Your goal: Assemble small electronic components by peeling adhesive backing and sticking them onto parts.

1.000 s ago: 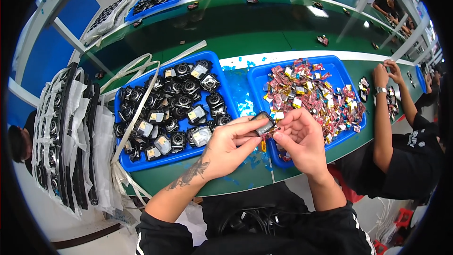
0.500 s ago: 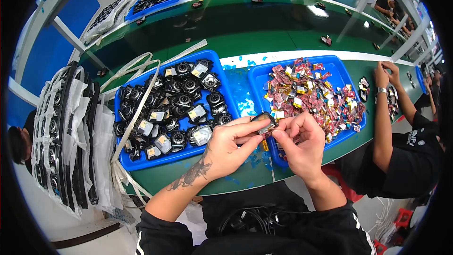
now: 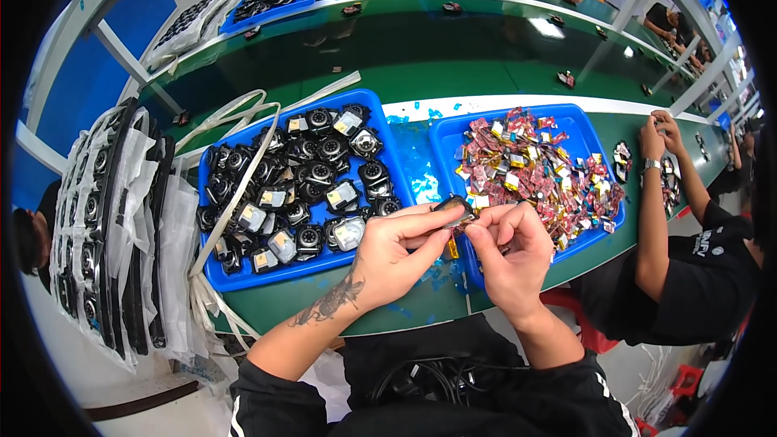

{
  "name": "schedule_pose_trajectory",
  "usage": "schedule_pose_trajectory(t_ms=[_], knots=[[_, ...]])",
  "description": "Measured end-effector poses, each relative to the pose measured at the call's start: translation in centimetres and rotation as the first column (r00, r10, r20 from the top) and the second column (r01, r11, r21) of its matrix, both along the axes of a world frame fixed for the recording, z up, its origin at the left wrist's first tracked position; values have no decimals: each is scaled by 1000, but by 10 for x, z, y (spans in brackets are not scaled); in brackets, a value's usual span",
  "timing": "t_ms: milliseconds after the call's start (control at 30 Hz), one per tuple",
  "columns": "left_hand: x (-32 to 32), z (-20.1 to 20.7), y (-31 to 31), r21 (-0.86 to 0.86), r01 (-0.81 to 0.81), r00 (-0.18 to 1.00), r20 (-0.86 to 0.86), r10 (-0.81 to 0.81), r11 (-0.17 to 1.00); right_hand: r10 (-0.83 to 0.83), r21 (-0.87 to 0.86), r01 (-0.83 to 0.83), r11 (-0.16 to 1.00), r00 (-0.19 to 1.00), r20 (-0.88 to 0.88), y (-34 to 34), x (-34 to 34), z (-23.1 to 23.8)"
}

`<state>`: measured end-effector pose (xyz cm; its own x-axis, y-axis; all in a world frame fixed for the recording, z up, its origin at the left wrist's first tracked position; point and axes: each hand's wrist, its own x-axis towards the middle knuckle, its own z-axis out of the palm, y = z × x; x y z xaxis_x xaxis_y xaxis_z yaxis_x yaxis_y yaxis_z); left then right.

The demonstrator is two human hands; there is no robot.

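Observation:
Between the thumb and fingers of my left hand point(image 3: 392, 255) is a small dark smartwatch case point(image 3: 456, 209), held above the gap between two blue trays. My right hand point(image 3: 514, 263) is pinched against the case's right edge; what its fingertips grip is too small and covered to make out. To the left, a blue tray point(image 3: 395, 166) holds many black watch cases point(image 3: 312, 170). On the right, another blue tray point(image 3: 441, 150) carries a heap of small red, white and yellow electronic parts point(image 3: 526, 166).
Stacked trays of watch parts with white sheets point(image 3: 105, 226) stand at the left. A pale strap point(image 3: 243, 186) crosses the left tray. Blue scraps point(image 3: 422, 178) litter the green table. Beyond runs a green conveyor belt point(image 3: 364, 48) with scattered parts. A co-worker's arm point(image 3: 651, 218) is at the right.
The view has shifted slightly. Both hands stay together at the watch case, with the right fingers moved a little. Parts on the belt have moved slightly rightward in the picture.

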<state>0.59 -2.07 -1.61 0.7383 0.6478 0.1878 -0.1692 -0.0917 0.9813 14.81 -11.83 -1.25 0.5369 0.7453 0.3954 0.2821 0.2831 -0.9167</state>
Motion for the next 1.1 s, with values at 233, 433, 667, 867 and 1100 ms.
schedule_pose_trajectory(t_ms=[233,433,667,867,1100], knots=[[4,8,-4,-105,-20,999,41,25,994,-7,-173,47,984,974,226,0,6,4],[-2,12,-2,-277,-16,997,63,35,961,86,-170,-71,983,993,82,6,0,12],[-10,34,13,76,-216,970,-98,222,974,259,-328,-243,913,966,7,30,24,41],[-56,20,62,868,15,534,-426,730,496,210,-577,-24,816,944,257,192,127,38],[-60,21,54,771,19,483,-564,669,637,270,-781,116,614,898,346,253,163,-11]])
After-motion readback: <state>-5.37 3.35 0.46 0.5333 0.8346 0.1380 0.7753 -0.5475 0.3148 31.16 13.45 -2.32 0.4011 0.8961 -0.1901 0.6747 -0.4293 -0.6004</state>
